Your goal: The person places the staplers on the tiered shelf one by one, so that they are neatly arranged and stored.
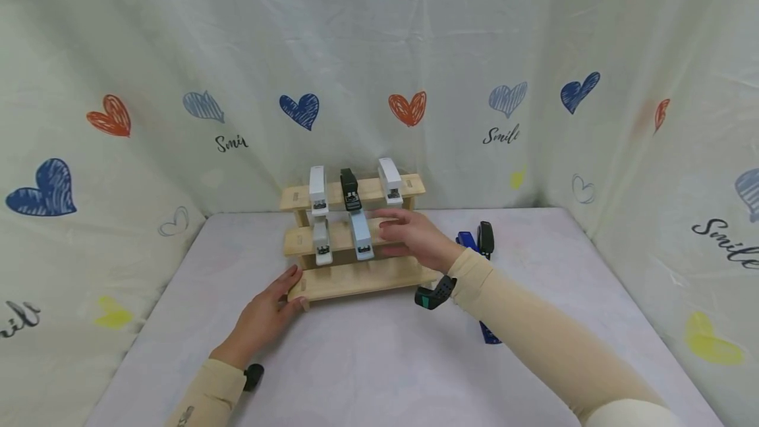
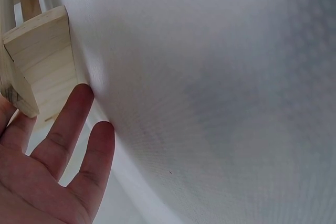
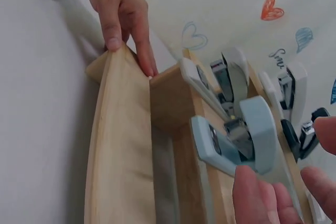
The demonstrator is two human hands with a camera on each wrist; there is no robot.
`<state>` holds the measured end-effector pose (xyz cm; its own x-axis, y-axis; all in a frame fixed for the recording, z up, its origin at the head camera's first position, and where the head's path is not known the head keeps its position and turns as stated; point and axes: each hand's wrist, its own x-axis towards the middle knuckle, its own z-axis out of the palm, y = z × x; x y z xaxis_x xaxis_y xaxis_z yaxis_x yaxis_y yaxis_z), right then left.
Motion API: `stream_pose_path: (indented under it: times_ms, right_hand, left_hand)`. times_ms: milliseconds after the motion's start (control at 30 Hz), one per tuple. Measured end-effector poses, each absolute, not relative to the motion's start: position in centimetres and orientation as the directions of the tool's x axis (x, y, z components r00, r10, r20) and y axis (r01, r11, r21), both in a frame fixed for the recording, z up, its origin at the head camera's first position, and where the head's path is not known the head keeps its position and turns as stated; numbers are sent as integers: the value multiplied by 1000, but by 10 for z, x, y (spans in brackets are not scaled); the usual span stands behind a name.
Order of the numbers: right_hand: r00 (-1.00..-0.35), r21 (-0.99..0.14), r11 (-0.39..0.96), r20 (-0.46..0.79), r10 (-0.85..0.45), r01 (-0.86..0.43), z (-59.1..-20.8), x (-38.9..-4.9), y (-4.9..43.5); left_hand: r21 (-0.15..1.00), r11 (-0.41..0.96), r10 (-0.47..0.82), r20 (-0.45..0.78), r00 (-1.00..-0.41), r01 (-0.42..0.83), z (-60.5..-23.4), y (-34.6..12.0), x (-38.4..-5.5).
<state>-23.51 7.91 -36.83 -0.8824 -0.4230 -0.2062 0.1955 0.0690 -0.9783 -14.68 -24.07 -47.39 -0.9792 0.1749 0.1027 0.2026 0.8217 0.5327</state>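
Pinching the tiered wooden rack (image 1: 367, 279) is the left hand (image 1: 263, 315), while the right hand (image 1: 421, 239) hovers loosely spread beside a light-blue stapler (image 1: 360, 232), likely stiff, best gripped mid-body.

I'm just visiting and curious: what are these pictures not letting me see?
- Head view: whether the upper blue piece and lower blue piece are one thing; the right sleeve hides the stretch between.
- Head view: the right end of the middle shelf, behind the right hand.
- Right wrist view: most of that hand, cut off by the edges.
- Left wrist view: most of the wooden rack, cut off by the edge.
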Motion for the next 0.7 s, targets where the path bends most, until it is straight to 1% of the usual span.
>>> stream_pose_path:
  times_ms: [133, 267, 500, 700]
  right_hand:
    - [-879, -977, 108, -214, -425, 185, -362, -233, 112]
    - [-887, -972, 156, -225, -404, 176, -365, -228, 153]
    - [-905, -961, 219, -237, -354, 167, -384, -207, 221]
    - [-922, -943, 266, -271, -276, 198, -407, -188, 260]
  left_hand:
    - [528, 824, 177, 103, -979, 205, -474, -242, -148]
    - [522, 828, 178, 98, -979, 203, -474, -242, -148]
    - [528, 827, 173, 90, -981, 194, -472, -241, -148]
    - [529, 824, 179, 93, -979, 201, -473, -240, -147]
